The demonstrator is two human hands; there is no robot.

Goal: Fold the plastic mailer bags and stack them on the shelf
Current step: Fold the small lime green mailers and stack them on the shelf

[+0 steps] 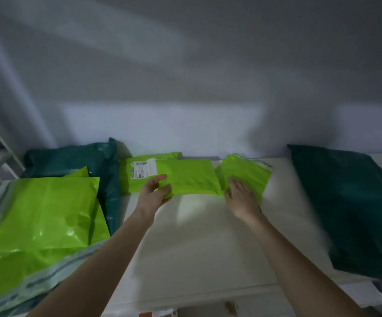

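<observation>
Left hand (154, 191) pinches folded green bag (186, 177); right hand (242, 197), spread, presses neighbouring bag (246, 172). Align edges squarely before releasing.

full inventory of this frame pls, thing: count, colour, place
folded mailer bag: 1, lime green, shelf centre, on a labelled one
labelled mailer bag: 1, lime green, underneath it
small mailer bag: 1, lime green, right of centre
large mailer bags: stack, lime green, left
teal mailer bags: 2, dark teal, back left and right
shelf: 1, white
left hand: grips folded bag's corner
right hand: flat on small bag
</observation>
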